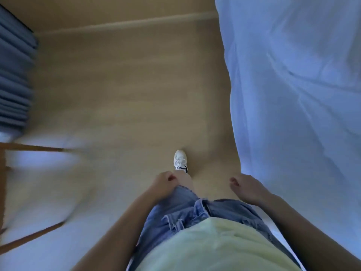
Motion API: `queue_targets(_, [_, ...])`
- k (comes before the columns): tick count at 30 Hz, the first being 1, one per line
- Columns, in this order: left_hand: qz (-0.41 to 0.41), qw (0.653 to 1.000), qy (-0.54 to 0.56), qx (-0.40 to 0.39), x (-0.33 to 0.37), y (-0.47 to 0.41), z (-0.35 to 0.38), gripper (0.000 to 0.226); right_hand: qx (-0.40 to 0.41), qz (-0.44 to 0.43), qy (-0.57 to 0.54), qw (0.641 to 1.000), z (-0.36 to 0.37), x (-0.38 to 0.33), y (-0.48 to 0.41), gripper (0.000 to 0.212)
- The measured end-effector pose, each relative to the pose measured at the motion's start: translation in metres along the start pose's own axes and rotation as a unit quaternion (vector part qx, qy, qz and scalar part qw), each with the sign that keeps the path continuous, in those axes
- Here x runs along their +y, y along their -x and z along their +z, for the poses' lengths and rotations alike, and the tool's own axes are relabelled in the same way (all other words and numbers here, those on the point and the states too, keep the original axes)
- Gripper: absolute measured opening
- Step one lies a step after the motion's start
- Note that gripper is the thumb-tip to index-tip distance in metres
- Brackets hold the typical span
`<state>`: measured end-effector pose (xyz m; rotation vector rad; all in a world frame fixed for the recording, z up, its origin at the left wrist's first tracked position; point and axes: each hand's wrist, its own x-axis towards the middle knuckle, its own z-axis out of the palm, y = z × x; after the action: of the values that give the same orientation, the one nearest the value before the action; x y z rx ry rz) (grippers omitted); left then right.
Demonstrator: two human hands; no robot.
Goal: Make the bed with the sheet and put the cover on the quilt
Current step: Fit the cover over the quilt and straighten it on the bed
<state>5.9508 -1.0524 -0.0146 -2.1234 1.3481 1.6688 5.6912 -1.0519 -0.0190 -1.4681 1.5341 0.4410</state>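
From my end, the sheet point(293, 75) fills the right side of the view. It is a pale bluish-white cloth, soft and creased, with long folds running down it, and its edge falls to the floor point(127, 85) in a wavy line. I cannot tell what lies under it.

The right hand point(246, 187) hangs just beside that edge, fingers loosely curled and holding nothing. The left hand point(163, 182) sits against the hem of the shorts point(187, 210), its fingers also loosely curled around nothing. Neither hand touches the sheet.

The shorts are faded blue denim with a frayed hem, and a pale yellow shirt point(214, 245) hangs over the waistband. One white laced shoe point(180, 159) stands on the floor between the hands.

The floor is a smooth tan, blurred, with a lighter strip point(127, 24) crossing it at the far end. On the left a blue curtain point(15, 75) hangs in deep pleats. Below it are thin brown wooden bars point(33, 147), smeared by blur.
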Motion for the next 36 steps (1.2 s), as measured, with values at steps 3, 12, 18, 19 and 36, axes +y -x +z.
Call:
queue_targets(3, [0.02, 0.998, -0.063, -0.024, 0.061, -0.054, -0.083, 0.016, 0.015, 0.015, -0.013, 1.0, -0.056, -0.033, -0.033, 0.006])
queue_targets(12, [0.023, 0.975, -0.197, -0.103, 0.24, -0.201, -0.212, 0.018, 0.05, 0.089, -0.195, 0.975, -0.216, -0.068, -0.142, 0.022])
queue_targets(18, [-0.032, 0.984, -0.128, -0.122, 0.36, -0.281, -0.249, 0.02, 0.083, 0.075, -0.207, 0.972, -0.361, -0.05, -0.24, 0.022])
queue_targets(19, [-0.029, 0.983, -0.132, -0.127, 0.385, -0.293, -0.258, 0.024, 0.091, 0.075, -0.207, 0.971, -0.388, -0.049, -0.251, 0.024])
queue_targets(36, [0.293, 0.857, -0.391, -0.163, 0.793, -0.612, -0.272, 0.051, 0.339, 0.376, -0.478, 0.718, -0.684, -0.013, -0.469, 0.059])
